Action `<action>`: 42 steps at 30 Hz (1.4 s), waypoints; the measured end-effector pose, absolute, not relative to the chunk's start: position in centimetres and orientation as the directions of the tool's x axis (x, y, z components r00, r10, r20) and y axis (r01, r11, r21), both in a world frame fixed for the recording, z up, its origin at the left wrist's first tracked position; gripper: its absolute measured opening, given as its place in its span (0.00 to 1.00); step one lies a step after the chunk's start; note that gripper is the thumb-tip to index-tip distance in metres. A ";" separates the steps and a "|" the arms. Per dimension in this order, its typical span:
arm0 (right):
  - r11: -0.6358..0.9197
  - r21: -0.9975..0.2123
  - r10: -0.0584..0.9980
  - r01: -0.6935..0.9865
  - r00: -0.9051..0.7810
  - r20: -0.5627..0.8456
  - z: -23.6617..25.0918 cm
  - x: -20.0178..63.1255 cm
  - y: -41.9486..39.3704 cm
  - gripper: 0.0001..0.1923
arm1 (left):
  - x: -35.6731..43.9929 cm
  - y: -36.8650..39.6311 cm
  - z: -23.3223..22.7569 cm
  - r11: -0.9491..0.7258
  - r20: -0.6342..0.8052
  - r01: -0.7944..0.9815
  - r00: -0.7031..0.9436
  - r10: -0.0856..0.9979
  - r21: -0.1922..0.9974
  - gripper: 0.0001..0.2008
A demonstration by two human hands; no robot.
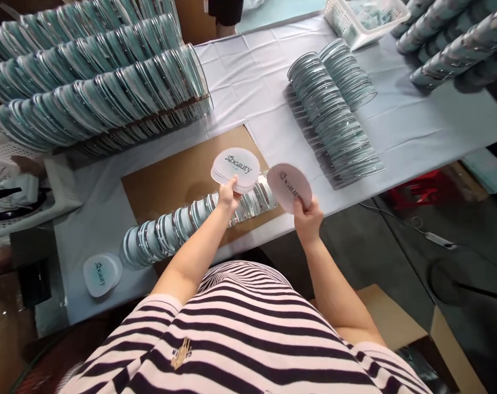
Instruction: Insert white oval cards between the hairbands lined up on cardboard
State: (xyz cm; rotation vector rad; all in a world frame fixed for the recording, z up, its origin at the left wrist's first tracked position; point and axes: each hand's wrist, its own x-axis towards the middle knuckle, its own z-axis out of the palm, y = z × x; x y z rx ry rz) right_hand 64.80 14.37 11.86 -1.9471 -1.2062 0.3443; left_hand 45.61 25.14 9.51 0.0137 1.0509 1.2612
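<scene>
Left hand [228, 196]: fingers pinched on the lower rim of a small stack of white printed discs [235, 170], held face up, print readable. Right hand [308, 214]: fingers closed on the lower edge of a single white printed disc [290, 186], tilted, its face turned toward the left hand. The two discs sit near each other, not touching; a narrow gap between their edges. Just below and behind both sets of fingers, a leaning row of clear round cases [191, 224] runs across a brown cardboard sheet [170, 180], close to the table's near edge. Bare cardboard lies open beyond the left fingers. Farther out from the right fingers, a double row of clear lids [334, 120] on white cloth [248, 82], bare cloth between. Well left of the left fingers, one lone printed case [103, 273] by the table edge; tall stacked rows [96, 93] beyond. White basket [346, 27] at the far edge.
</scene>
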 end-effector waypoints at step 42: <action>-0.397 -0.598 0.709 0.696 -0.181 -0.681 9.3 59.6 19.2 0.13 | 46.6 25.6 7.5 0.338 -0.652 -0.778 -0.118 0.749 0.530 0.16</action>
